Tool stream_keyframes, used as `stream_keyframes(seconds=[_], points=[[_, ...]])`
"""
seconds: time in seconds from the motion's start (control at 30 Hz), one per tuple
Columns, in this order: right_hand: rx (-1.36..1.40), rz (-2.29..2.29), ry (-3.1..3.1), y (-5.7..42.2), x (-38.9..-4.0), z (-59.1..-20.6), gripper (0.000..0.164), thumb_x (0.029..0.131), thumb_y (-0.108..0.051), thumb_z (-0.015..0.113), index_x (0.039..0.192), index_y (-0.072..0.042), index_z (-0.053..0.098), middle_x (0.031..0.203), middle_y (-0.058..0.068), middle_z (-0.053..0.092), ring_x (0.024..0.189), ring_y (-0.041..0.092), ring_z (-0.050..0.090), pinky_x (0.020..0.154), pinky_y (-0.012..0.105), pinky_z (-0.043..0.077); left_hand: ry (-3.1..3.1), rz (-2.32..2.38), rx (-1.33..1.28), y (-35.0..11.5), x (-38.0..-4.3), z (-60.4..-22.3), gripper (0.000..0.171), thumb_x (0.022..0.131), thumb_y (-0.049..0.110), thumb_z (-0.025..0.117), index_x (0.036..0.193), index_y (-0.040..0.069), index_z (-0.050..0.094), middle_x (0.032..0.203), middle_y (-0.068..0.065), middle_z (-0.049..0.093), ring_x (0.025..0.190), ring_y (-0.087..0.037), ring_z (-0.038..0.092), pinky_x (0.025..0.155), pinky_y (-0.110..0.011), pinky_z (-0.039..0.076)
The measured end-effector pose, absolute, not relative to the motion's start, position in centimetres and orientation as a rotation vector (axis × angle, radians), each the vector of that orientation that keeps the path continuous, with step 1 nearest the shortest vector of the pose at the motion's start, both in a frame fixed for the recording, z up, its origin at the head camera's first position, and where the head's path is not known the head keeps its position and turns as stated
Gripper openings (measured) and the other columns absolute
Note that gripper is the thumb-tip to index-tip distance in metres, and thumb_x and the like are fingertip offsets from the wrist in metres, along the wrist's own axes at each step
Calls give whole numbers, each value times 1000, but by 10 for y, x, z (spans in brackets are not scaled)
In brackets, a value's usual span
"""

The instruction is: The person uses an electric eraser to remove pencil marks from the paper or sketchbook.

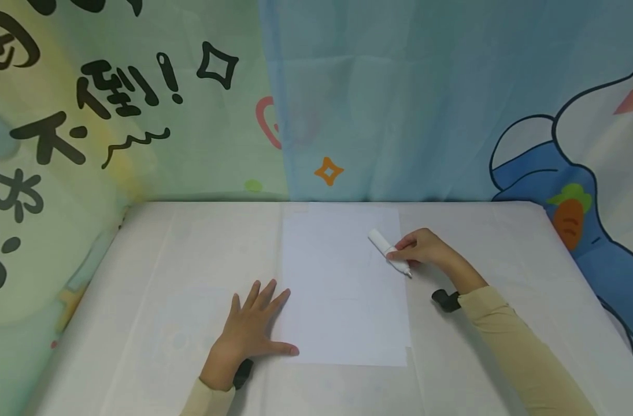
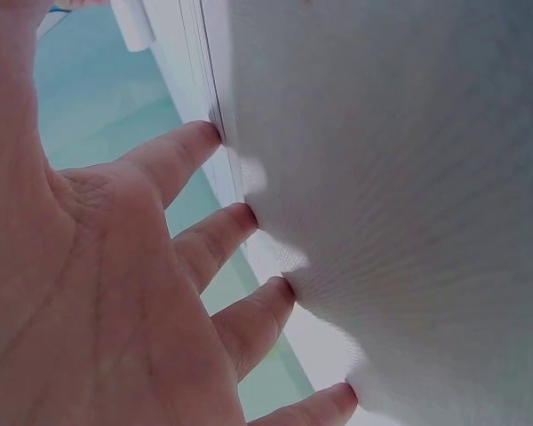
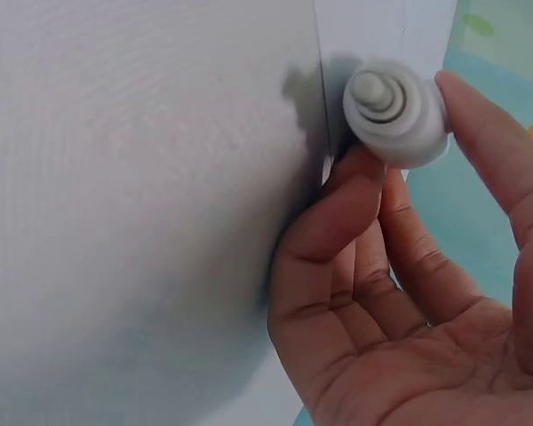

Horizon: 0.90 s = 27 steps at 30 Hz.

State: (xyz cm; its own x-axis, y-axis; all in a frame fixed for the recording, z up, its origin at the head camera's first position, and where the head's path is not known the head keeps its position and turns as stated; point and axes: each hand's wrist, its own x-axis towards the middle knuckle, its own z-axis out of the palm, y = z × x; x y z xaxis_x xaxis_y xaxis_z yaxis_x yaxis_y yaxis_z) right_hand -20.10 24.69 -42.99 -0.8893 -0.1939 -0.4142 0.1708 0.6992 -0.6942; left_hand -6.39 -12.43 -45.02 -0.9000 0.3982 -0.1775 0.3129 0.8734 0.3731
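A sheet of white paper (image 1: 342,289) lies on the white-covered table. My right hand (image 1: 424,247) pinches a white tube with a narrow tip (image 1: 380,241) between thumb and curled fingers, over the paper's right edge. The tube slants, its narrow tip towards me. In the right wrist view the tip end of the tube (image 3: 395,111) faces the camera, and the thumb presses its side. To the left of the paper my left hand (image 1: 251,332) is spread, with its thumb at the sheet's lower left edge. The left wrist view shows fingertips (image 2: 240,213) touching the white surface.
The white table (image 1: 202,248) reaches back to a printed curtain (image 1: 378,115) with characters and a cartoon figure. A black wrist device (image 1: 446,301) is under the right wrist, and another black device (image 1: 242,374) is beside the left wrist.
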Motion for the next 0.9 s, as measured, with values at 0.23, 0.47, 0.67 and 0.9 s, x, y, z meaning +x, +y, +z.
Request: stream_keyframes(seconds=[0.23,0.47,0.67,0.9], points=[[12,-1136,2338,253,-201,-428,42,85,-27,76,105,8,67,74,-3,60,67,9,53,62,23,46,2797,478,542,-124,-64,-451,105,65,63,79,151,19,37,160,-13,26,146,-43,18,107,-73,17],[-27,-1168,2204,261,-202,-427,47,89,-27,71,115,11,62,81,-3,61,74,10,53,66,24,47,2792,473,536,-124,-64,-450,106,65,64,79,151,20,37,160,-13,25,146,-43,17,107,-73,16],[16,-1265,2108,266,-204,-433,55,93,-24,67,127,16,51,89,-1,62,76,8,57,69,22,52,2787,473,523,-123,-64,-450,106,65,64,79,152,19,36,160,-14,25,147,-43,16,108,-72,16],[39,-1381,2023,272,-199,-436,41,94,-21,65,120,9,56,84,-4,61,70,5,57,65,19,51,2789,479,523,-122,-64,-451,105,65,63,79,151,19,37,160,-14,25,146,-43,17,108,-72,16]])
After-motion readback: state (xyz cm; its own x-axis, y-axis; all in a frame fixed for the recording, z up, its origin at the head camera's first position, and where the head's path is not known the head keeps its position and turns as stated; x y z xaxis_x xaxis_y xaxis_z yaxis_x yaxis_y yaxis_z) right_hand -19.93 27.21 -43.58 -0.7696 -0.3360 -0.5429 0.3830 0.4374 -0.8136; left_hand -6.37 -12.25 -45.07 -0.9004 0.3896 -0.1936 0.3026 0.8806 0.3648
